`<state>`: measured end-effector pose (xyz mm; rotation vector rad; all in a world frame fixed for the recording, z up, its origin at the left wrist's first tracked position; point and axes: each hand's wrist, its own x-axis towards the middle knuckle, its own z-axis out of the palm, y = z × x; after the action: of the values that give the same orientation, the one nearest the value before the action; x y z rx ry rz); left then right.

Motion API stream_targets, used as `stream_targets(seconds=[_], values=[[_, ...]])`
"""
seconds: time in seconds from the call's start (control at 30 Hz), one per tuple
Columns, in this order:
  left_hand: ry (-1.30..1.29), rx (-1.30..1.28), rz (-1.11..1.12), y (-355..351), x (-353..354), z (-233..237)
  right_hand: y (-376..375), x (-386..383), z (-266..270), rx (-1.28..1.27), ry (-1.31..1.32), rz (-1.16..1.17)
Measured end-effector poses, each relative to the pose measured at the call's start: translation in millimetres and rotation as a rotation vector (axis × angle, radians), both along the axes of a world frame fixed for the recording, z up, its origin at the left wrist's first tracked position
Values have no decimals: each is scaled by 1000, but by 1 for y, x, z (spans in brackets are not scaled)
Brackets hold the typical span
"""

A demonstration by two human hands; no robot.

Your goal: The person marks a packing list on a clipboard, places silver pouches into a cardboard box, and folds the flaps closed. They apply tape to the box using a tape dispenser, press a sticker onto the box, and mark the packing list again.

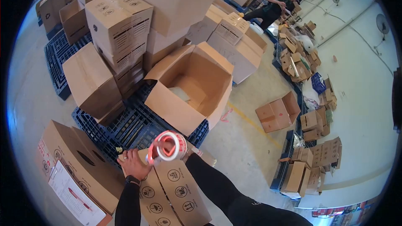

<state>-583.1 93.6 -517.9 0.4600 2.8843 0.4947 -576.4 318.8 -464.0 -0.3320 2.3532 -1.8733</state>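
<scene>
A closed cardboard carton (173,188) printed with round handling symbols stands in front of me, a seam running down its top. My left hand (135,165) lies on the carton's far left corner with its fingers spread, a ring and a dark wristband on it. Over the carton's far edge, my right hand (167,144) is closed on a red tape dispenser (152,152) that carries a roll of red-and-white tape (181,147). The roll hides most of that hand.
A clipboard (75,194) with paper and a red pen rests on another carton (79,159) at left. Ahead, a large open carton (192,83) and stacked cartons (119,21) stand on a blue pallet (134,121). A person (274,8) stands farther back.
</scene>
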Motion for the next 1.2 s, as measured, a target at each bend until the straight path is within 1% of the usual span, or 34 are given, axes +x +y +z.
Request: stream_targets(seconds=[0.07,0.13,0.17,0.2,0.23,0.27,0.3,0.33,0.37,0.4,0.43,0.5,0.53,0.57,0.6,0.67,0.77,0.83,0.87,0.9,0.93,0.97,1.03,1.07,1.1,1.17,1.2], values=[[-23,1,6,-1,1,13,0,-22,-13,257,317,-53],[-35,11,-8,-2,-2,14,-1,-45,-33,425,560,-68],[-39,12,-2,0,-4,14,-1,-58,-47,474,637,-68],[-38,28,-12,2,-4,17,1,-70,-69,497,652,-56],[-42,34,-17,-1,-4,20,-1,-82,-78,519,668,-45],[-2,46,-37,-3,-5,13,0,-85,-87,468,594,-47],[32,88,-33,-4,-5,10,1,-91,-83,364,423,-46],[-6,26,-15,-1,-4,15,-2,-93,-84,222,200,-55],[93,122,11,-3,-2,1,-6,-96,-87,84,-15,-78],[56,118,-4,-3,-5,12,-9,-102,-87,-36,-208,-122],[81,97,-3,-1,-2,-3,-8,-106,-89,-102,-328,-167],[24,78,-9,-2,-3,-2,-14,-117,-92,-217,-515,-256],[22,76,-5,-1,-3,0,-15,-116,-88,-144,-598,-262],[2,62,1,-1,-3,2,-14,-116,-94,-147,-599,-257],[-17,48,6,-1,-4,3,-13,-117,-101,-3,-299,-147],[-11,56,9,-1,-4,2,-18,-116,-105,-91,-550,-217],[9,75,5,-3,-4,-4,-22,-111,-117,-26,-544,-166],[26,84,-4,-2,-4,-5,-1,-110,-215,-18,-523,-96],[7,87,-1,-1,-5,-3,-3,-114,-191,-114,-764,-122],[-15,85,5,-3,-4,-2,-8,-119,-150,-215,-1009,-144],[-13,81,-1,-5,-5,-2,-14,-123,-114,-108,-1059,-78],[-12,64,1,-5,-4,-2,-13,-126,-108,56,-1041,-88],[-10,62,-9,-1,-1,-2,-16,-121,-97,-101,-881,-113],[2,66,-5,-1,-1,-2,-20,-116,-92,-79,-770,-123],[13,67,-4,-3,-2,-3,-21,-107,-88,-147,-716,-177],[27,71,-21,-4,-4,-1,-22,-87,-67,443,-105,5],[33,71,-23,-5,0,-2,-33,-64,-45,-136,-421,-176]])
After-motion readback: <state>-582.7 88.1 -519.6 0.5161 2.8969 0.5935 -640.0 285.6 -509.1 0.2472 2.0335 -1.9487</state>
